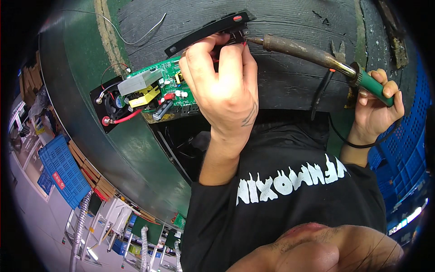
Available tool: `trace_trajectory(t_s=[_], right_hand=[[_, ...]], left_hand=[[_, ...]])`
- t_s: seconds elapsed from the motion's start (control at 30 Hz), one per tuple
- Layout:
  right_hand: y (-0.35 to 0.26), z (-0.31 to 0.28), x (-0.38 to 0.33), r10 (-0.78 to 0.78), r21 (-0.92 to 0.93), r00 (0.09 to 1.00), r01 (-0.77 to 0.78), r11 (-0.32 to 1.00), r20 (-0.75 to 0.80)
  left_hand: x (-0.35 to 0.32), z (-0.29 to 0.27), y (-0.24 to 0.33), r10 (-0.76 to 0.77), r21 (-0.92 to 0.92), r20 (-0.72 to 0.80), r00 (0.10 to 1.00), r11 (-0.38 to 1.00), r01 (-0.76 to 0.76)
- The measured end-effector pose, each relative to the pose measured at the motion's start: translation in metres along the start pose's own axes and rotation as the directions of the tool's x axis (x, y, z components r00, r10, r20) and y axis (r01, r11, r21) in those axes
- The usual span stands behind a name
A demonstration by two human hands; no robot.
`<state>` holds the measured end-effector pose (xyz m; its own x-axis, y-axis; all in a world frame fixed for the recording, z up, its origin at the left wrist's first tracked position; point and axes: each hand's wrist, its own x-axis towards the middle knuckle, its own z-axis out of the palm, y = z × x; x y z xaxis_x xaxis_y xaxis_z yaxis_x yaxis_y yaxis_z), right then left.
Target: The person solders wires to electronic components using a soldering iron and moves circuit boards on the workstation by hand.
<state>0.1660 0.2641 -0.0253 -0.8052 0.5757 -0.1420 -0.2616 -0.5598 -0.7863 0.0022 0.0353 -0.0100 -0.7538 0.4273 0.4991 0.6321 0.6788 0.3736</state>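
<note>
My left hand [222, 77] is closed on a narrow black panel [206, 32] with slots at its ends, tilted above the worktable. A bit of red wire shows by its fingertips; how the fingers hold it is hidden. My right hand [378, 104] grips the green handle of a soldering iron [308, 52]. The iron's tip points left and reaches the back of the panel, close beside my left fingertips. Under and left of my left hand lies a green circuit board [170, 75] with a grey heat sink, yellow transformers and a black fan [117, 102] on an end plate.
Pliers [322, 93] with dark handles lie near the table's front edge. A thin grey wire [140, 40] curls at the far left. The dark, scuffed tabletop [294, 22] spans the middle. Blue crates [65, 170] stand at left and right. A black cord [344, 138] hangs from the iron.
</note>
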Motion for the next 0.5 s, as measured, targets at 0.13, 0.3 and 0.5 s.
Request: trace_trajectory(t_s=[0.13, 0.3, 0.5], right_hand=[[-0.001, 0.000, 0.000, -0.006, -0.010, 1.000, 0.005, 1.000, -0.016], [-0.002, -0.002, 0.000, -0.003, 0.000, 1.000, 0.003, 1.000, 0.006], [-0.007, -0.003, 0.000, -0.015, 0.040, 1.000, 0.016, 0.999, -0.011]], left_hand=[[0.000, 0.001, 0.001, -0.001, 0.001, 0.001, 1.000, 1.000, 0.001], [0.001, 0.000, 0.001, 0.012, 0.013, 0.001, 1.000, 1.000, -0.012], [0.001, 0.001, 0.001, 0.012, 0.013, -0.007, 1.000, 1.000, -0.012]])
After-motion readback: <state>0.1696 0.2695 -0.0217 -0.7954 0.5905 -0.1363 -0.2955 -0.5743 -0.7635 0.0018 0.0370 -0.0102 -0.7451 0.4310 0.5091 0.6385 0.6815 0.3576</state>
